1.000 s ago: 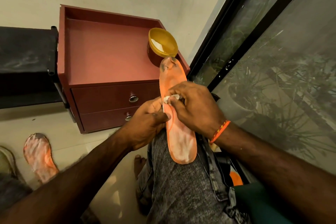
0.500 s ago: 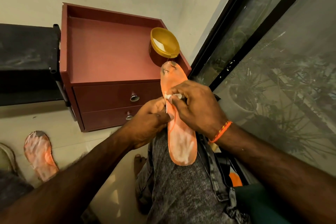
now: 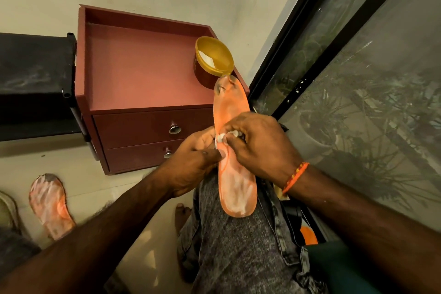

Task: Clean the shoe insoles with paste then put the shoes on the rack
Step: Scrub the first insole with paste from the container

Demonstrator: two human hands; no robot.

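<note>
A boxy maroon wooden drawer unit (image 3: 143,83) is sitting at 11 o'clock, with a round yellow paste tub (image 3: 213,61) on it. The long orange foam insole (image 3: 235,162), smeared chalky white, is lying on the person's knee; left hand (image 3: 191,167) is pinching its edge while right hand (image 3: 260,148) is pressing a small white wad (image 3: 222,137) onto it.
</note>
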